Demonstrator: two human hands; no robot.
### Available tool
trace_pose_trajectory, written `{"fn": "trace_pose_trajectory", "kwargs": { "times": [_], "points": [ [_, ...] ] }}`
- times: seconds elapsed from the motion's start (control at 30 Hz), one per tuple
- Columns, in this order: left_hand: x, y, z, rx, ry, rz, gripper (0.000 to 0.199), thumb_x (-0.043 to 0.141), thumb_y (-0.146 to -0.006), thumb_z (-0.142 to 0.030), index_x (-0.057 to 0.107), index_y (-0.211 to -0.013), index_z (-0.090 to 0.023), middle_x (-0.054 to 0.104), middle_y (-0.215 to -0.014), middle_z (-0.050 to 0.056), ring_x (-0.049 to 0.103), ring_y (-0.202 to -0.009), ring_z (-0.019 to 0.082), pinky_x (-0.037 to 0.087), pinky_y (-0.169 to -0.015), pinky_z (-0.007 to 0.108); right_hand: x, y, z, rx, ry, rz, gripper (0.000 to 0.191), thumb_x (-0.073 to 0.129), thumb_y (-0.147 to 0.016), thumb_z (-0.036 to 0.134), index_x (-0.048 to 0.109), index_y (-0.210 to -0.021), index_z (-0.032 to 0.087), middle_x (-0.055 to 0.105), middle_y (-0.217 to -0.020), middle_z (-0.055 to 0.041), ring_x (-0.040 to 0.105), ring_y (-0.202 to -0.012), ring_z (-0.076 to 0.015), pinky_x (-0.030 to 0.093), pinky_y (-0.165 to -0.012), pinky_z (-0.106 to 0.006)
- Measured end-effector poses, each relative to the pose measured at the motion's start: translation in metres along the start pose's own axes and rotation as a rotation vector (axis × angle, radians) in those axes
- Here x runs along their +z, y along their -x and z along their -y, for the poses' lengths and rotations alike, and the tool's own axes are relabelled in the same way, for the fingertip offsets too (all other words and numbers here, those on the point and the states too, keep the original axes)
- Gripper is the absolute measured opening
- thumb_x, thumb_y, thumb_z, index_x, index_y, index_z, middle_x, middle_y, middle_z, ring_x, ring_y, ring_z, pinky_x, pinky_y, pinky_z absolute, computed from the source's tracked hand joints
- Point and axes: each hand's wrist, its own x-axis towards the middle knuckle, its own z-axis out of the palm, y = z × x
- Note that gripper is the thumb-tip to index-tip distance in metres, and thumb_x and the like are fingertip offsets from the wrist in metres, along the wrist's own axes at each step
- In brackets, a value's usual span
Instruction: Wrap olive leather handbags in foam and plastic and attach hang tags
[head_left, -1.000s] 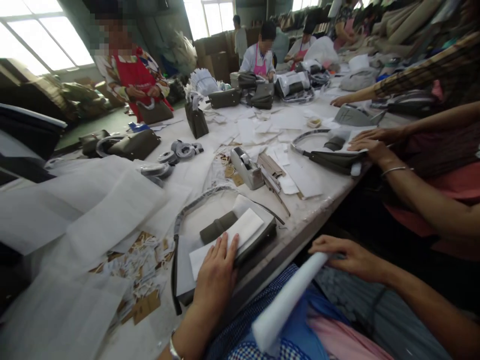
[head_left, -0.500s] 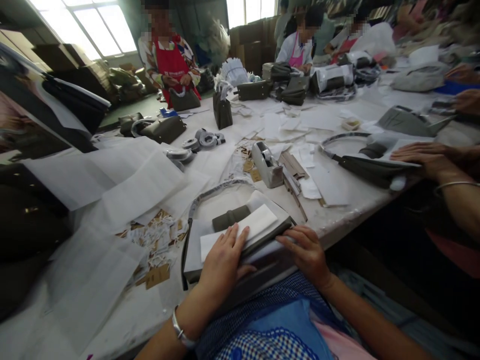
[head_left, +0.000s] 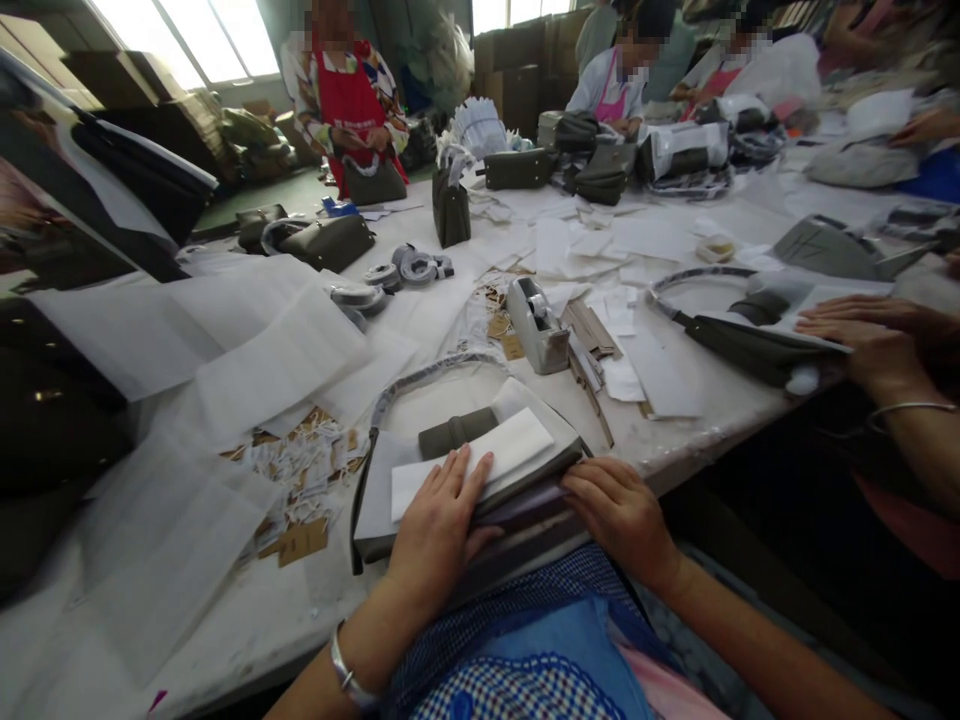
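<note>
A dark olive handbag [head_left: 529, 480] lies at the table edge in front of me, its wrapped handle [head_left: 397, 385] looping toward the far side. A folded white foam sheet [head_left: 517, 440] and a dark rolled strap-like piece [head_left: 457, 432] rest on top of it. My left hand [head_left: 442, 510] lies flat across the sheet, fingers stretched out and thumb along the near side. At the bag's right corner, my right hand [head_left: 619, 510] has its fingers bent and close together against the edge; the fingertips are partly hidden.
A tape dispenser [head_left: 538, 328] stands just beyond the bag. Paper tags [head_left: 304, 540] and white sheets [head_left: 277, 340] spread to the left. On the right, a co-worker's hands [head_left: 862, 325] rest on a similar bag [head_left: 750, 345]. Tape rolls [head_left: 412, 265] lie farther back.
The view has shifted slightly. My right hand's fingers have drawn closer together at the bag's corner. My left hand stays flat on the foam sheet.
</note>
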Motion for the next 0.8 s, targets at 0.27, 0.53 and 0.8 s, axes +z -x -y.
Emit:
{"fn": "trace_pose_trajectory", "kwargs": {
  "times": [0.27, 0.53, 0.8],
  "points": [
    [0.004, 0.001, -0.003, -0.006, -0.041, -0.014, 0.083, 0.077, -0.079, -0.023, 0.035, -0.15, -0.018, 0.041, -0.153, 0.02, 0.045, -0.138, 0.033, 0.044, -0.112, 0.048, 0.016, -0.002, 0.004, 0.004, 0.028, -0.179, 0.022, 0.068, -0.085, 0.006, 0.069, -0.1, 0.021, 0.075, -0.093, -0.0046, 0.064, -0.094, -0.0237, 0.05, -0.087, -0.039],
    [0.029, 0.009, -0.008, -0.06, -0.079, -0.113, 0.062, 0.054, -0.092, -0.01, 0.038, -0.15, -0.027, 0.039, -0.155, 0.015, 0.04, -0.142, 0.029, 0.042, -0.114, 0.046, -0.016, -0.012, -0.002, -0.206, -0.056, 0.001, 0.049, 0.062, -0.089, 0.005, 0.059, -0.134, 0.025, 0.071, -0.124, -0.0055, 0.062, -0.118, -0.0224, 0.041, -0.111, -0.045],
    [0.023, 0.007, -0.019, -0.106, -0.112, -0.11, 0.048, 0.046, -0.1, -0.023, 0.041, -0.148, -0.027, 0.036, -0.157, 0.014, 0.035, -0.144, 0.028, 0.037, -0.116, 0.044, 0.019, -0.033, -0.027, -0.414, -0.108, 0.198, 0.051, 0.047, -0.1, 0.013, 0.044, -0.148, 0.028, 0.062, -0.138, -0.0016, 0.055, -0.13, -0.0182, 0.029, -0.121, -0.039]
  ]
}}
